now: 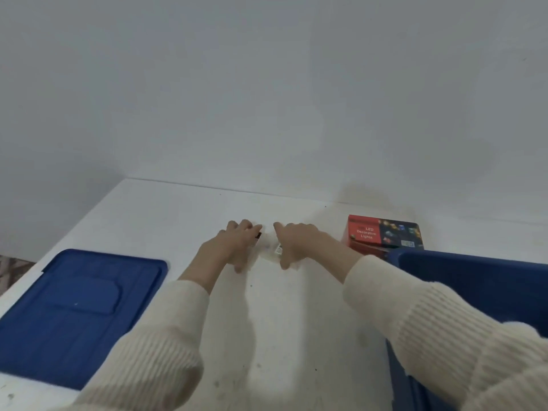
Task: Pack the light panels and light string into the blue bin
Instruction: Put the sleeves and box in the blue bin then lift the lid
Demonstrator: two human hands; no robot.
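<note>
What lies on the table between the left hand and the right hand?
In the head view, a small white object, blurred, with labels, lies between the left hand and the right hand; both hold its ends.

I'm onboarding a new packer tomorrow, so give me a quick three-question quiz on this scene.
1. True or false: the flat blue plastic lid covers the blue plastic bin.
2. Which stands beyond the bin? A) red cardboard LED-lights box B) green mug C) black scissors
3. How many hands grip the small whitish item?
Key: 1 false, it lies apart on the white table; 2 A; 3 two, left hand and right hand.
</note>
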